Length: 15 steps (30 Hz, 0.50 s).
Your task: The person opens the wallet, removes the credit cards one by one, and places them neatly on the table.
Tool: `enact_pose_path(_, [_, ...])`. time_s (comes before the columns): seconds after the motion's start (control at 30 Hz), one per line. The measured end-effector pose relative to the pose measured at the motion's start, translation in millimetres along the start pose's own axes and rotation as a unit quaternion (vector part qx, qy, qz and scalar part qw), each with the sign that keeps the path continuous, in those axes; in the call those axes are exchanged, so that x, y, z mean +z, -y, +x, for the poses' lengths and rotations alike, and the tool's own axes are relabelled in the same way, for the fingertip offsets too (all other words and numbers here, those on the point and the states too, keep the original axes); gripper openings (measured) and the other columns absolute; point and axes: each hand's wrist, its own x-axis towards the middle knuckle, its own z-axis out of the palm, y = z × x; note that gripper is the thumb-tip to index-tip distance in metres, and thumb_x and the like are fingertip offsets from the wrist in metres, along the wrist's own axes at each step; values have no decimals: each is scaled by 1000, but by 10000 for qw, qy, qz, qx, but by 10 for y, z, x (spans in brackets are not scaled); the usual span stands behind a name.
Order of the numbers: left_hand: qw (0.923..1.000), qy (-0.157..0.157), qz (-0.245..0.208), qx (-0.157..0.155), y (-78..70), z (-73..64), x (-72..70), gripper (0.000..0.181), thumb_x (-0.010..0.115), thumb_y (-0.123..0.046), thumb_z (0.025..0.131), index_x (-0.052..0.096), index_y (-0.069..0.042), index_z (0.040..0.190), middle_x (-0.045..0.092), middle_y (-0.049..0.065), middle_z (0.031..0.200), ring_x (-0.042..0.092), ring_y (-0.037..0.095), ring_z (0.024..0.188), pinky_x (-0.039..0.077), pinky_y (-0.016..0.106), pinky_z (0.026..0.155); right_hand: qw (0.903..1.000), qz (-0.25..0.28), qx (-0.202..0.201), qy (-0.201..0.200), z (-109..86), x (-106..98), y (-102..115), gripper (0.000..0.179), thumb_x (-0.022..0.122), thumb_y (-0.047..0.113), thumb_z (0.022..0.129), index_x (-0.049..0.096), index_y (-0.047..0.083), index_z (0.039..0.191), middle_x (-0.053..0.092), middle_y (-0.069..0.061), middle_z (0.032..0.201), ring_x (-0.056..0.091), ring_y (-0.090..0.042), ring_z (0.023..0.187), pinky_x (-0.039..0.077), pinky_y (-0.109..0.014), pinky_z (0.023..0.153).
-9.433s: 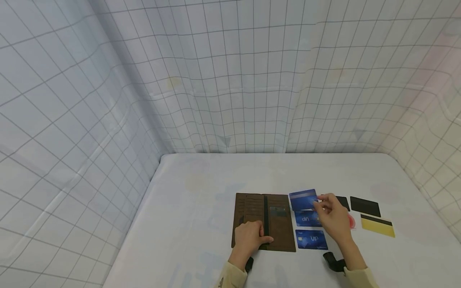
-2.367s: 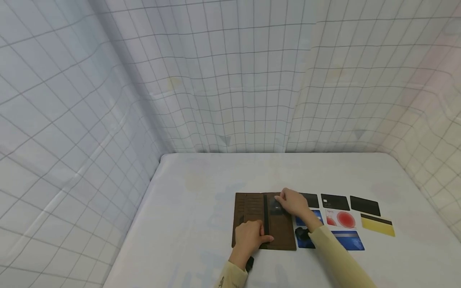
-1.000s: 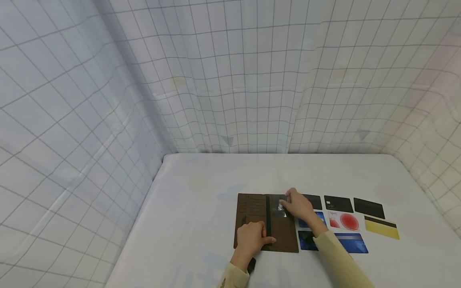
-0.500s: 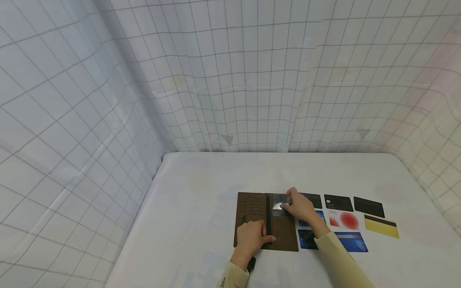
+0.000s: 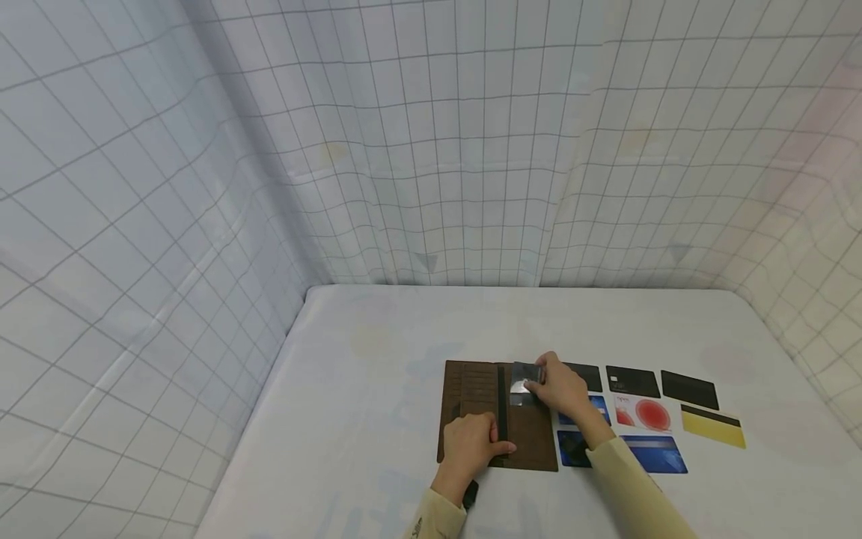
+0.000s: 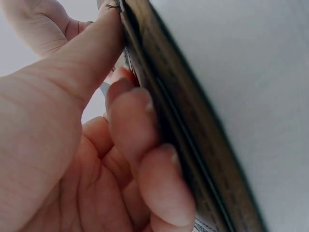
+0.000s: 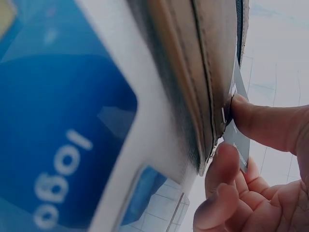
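A brown long wallet point(image 5: 532, 445) lies spread flat on the white table, with card slots on its left half and a clear window on the right. My left hand point(image 5: 468, 443) holds its near part by the fold, the thumb pressing on the leather; in the left wrist view curled fingers point(image 6: 137, 121) touch the wallet's edge. At the upper part of the right half, my right hand point(image 5: 564, 385) pinches a dark, glossy card point(image 5: 525, 374) over the clear window. The right wrist view shows this dark grey card point(image 7: 243, 149) between thumb and fingers, against the wallet's edge.
Right of the wallet, cards lie in rows: black cards point(image 5: 633, 381) at the top, a white card with a red circle point(image 5: 652, 414), a yellow card point(image 5: 714, 427) and blue cards point(image 5: 655, 454) lower down. My right forearm passes over some of them. Grid-patterned curtains point(image 5: 431, 187) enclose the table.
Earlier the right hand held a blue card above the others; a blue card now lies at lower right. Since then it has moved to the window, where the dark card's glare has shifted. Left hand stays.
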Motion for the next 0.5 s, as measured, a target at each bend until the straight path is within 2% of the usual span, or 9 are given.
enact_pose_path(0.5, [10000,-26,50,58,13,2,9,43,76,-53,69,46,-24,60,37,-14,48,34,5,41,28,22,41,9998,-157,20,105,19,-5,-18,49,73,28,82,50,-1,115,52,-2,75,48,-16,59,37,-32,53])
